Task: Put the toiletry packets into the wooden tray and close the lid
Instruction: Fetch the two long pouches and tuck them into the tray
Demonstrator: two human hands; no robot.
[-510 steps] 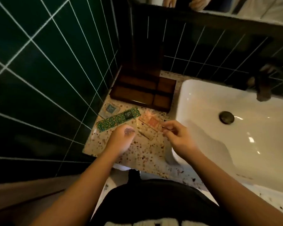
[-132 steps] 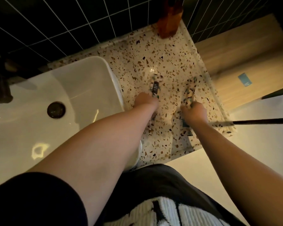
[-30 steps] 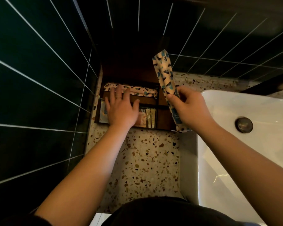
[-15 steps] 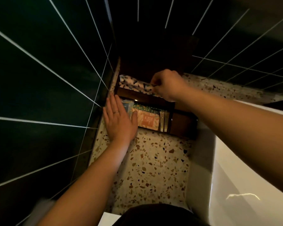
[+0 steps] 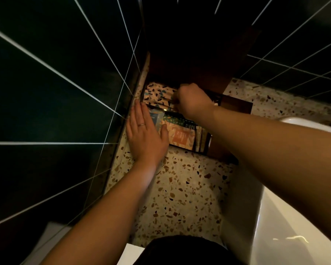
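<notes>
The toiletry packets lie inside the wooden tray, which sits in the corner of the terrazzo table against the dark tiled wall. A long patterned packet with blue and dark flecks fills the far compartment. In the near compartment are an orange packet, a green patterned one behind it, a blue one partly under the left hand, and some slim dark sachets standing on edge at the right.

The lid stands upright behind the tray, leaning at the wall, so closing has not yet begun.

The right hand reaches over the divider with its fingers curled tight at the right end of the long packet, seemingly pinching or tucking it so it settles flat below the rim; the exact contact is hidden under the knuckles.

The left hand lies flat, fingers spread and straight, holding nothing. It rests across the tray's left near corner and the packets there, probably steadying the tray and pressing the contents down so the lid can shut cleanly.

To the right, the white sink borders the table.
</notes>
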